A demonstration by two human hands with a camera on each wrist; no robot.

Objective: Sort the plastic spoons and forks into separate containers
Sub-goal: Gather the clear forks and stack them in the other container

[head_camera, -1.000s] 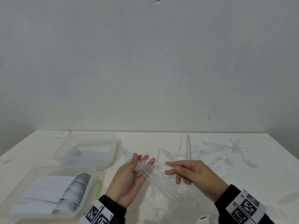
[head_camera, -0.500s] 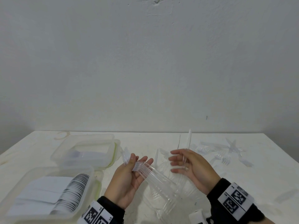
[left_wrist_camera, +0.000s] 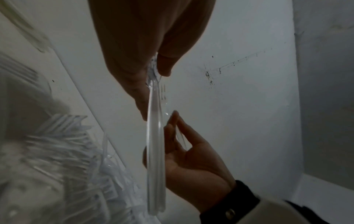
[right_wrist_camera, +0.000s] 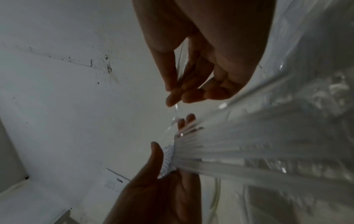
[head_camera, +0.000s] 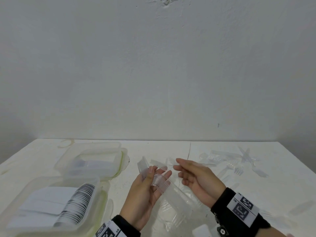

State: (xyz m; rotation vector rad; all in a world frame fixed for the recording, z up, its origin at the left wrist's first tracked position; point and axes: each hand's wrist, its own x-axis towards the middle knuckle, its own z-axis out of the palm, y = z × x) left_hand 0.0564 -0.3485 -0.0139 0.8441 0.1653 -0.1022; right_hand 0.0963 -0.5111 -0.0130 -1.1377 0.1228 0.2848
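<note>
Just above the counter (head_camera: pixel 171 147), the left hand (head_camera: pixel 145 190) has its grip clamped on a fanned stack of clear forks (head_camera: pixel 164 185), thumb pressing across their necks. The right hand (head_camera: pixel 196 177) pinches a single clear utensil (right_wrist_camera: pixel 181 63) between thumb and fingertips, close beside the stack. Two containers (head_camera: pixel 95 161) stand at the left; the nearer one (head_camera: pixel 80 221) holds stacked spoons (head_camera: pixel 77 202). Loose cutlery (head_camera: pixel 236 165) lies at the far right.

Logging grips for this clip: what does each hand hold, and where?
Left hand grips a stack of clear forks near their heads; right hand pinches one clear utensil between thumb and fingers.
</note>
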